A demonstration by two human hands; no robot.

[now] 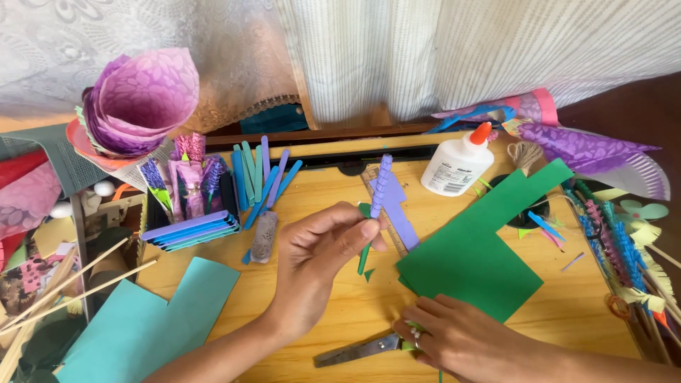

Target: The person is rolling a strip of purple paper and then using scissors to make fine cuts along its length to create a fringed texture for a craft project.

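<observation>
While the left hand (319, 245) pinches the purple paper flower stem (378, 191), the right hand (454, 333) rests well apart.

Purple fringed paper flower (381, 186) on green stem, green card (477, 255), white glue bottle (456, 168) orange-capped

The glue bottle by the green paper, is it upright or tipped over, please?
Tipped: the glue bottle lies on its side, its orange cap pointing away.
</observation>
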